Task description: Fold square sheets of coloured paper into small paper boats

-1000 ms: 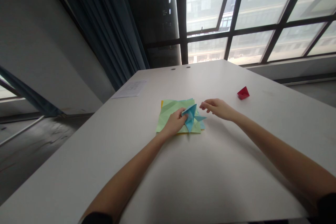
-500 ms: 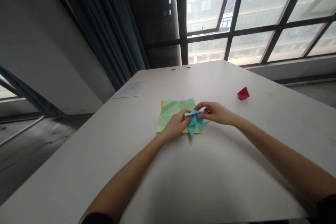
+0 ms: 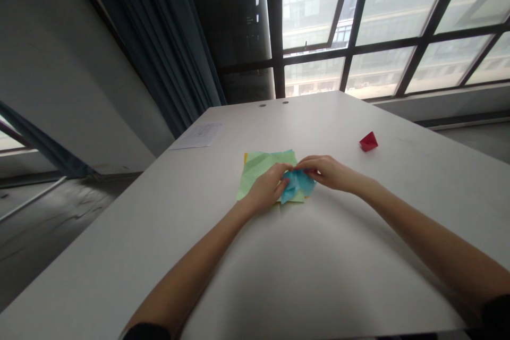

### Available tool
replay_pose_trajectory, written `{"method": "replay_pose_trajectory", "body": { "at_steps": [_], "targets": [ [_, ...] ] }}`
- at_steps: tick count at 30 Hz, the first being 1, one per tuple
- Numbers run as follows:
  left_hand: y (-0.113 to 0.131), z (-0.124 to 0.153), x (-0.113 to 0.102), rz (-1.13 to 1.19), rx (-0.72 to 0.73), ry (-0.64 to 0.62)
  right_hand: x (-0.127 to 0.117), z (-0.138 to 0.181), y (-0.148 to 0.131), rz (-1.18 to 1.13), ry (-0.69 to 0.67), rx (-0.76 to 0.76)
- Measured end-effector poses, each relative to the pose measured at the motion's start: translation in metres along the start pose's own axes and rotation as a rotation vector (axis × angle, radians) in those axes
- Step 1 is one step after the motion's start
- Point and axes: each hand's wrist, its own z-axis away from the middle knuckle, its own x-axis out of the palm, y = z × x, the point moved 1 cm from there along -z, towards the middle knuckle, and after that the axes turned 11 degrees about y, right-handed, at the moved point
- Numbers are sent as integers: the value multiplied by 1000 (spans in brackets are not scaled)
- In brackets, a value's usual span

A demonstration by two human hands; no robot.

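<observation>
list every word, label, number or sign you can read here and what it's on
No text can be read.
White sheet: faint marks, too small to read.
Dark panel: faint marks, too small and blurred to read.
Blue paper, green sheet, red folded paper: no lettering visible.

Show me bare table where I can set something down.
The white tabletop is bare between the forearms, and between the flat white paper sheet and the pale-green paper square. It's crowded at the square's right side, where the left hand and right hand hold folded light-blue paper.
</observation>
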Motion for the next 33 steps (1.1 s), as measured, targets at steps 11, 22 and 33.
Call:
{"method": "replay_pose_trajectory", "body": {
  "at_steps": [11, 22, 33],
  "targets": [
    [-2, 2, 1, -144, -18, 90, -1, -2, -8, 140, -39, 79],
    [-11, -10, 4, 188, -208, 214, 1, -2, -2, 259, -86, 162],
    [-12, -15, 3, 995, -804, 288, 4, 5, 1, 326, -104, 156]
  ]
}}
